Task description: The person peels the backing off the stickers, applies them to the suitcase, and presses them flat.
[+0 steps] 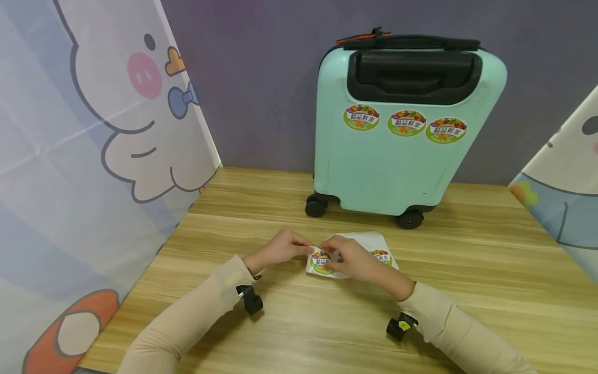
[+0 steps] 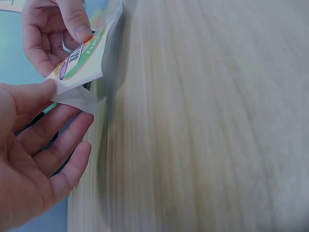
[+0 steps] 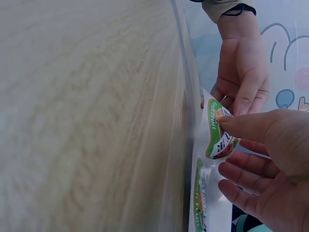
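Low over the table, my left hand (image 1: 282,248) pinches the corner of a white sticker sheet (image 1: 369,240) between thumb and fingers. From the other side my right hand (image 1: 358,261) grips a round fruit-label sticker (image 1: 317,266) at that end, its thumb on the printed face. In the right wrist view the sticker (image 3: 214,133) is bent; how much of it is off the backing I cannot tell. Another fruit sticker (image 1: 381,255) lies on the sheet beyond my right wrist, partly covered.
A mint-green suitcase (image 1: 374,169) stands upright on its wheels behind my hands, with three fruit stickers (image 1: 406,123) across its front. The wooden table (image 1: 243,208) meets a grey wall (image 1: 257,78) at the back. Cartoon-printed cloths (image 1: 42,197) hang on both sides.
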A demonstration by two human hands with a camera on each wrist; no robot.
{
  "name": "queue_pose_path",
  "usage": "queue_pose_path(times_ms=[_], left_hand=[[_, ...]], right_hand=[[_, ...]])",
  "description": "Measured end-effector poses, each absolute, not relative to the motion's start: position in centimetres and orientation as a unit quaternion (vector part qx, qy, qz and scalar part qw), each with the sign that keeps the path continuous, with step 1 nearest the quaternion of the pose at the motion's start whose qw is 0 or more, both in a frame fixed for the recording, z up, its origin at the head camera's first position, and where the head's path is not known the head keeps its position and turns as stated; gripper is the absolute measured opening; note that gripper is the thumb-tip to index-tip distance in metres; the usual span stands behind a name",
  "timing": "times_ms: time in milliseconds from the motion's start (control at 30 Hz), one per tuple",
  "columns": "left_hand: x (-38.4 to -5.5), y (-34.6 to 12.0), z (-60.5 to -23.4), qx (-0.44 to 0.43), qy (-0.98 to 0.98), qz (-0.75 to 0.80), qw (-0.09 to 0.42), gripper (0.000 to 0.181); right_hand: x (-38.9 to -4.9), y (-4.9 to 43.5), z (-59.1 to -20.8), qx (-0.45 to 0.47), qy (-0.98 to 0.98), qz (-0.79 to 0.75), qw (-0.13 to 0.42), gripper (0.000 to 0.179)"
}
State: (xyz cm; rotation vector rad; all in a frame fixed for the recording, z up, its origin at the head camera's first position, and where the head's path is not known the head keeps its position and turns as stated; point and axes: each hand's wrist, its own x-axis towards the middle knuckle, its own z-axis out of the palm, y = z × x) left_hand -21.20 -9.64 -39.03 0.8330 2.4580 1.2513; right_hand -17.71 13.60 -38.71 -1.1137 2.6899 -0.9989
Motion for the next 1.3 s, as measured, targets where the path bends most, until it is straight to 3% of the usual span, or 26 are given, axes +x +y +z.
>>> queue_pose_path(times_ms=[233, 700, 1300], left_hand=[[-21.0, -8.9, -39.0, 0.213, 0.821, 0.502, 0.171, 0.021], [-20.6, -8.1, -38.9, 0.175, 0.789, 0.550, 0.211, 0.025], [-20.6, -8.2, -39.2, 0.175, 0.788, 0.553, 0.208, 0.026]], right_hand=[[-17.8, 13.6, -38.7, -0.347, 0.869, -0.351, 0.003, 0.035], [-17.7, 13.7, -38.8, -0.339, 0.874, -0.347, -0.032, 0.031], [-17.8, 13.8, -38.9, -0.326, 0.874, -0.359, -0.030, 0.034]])
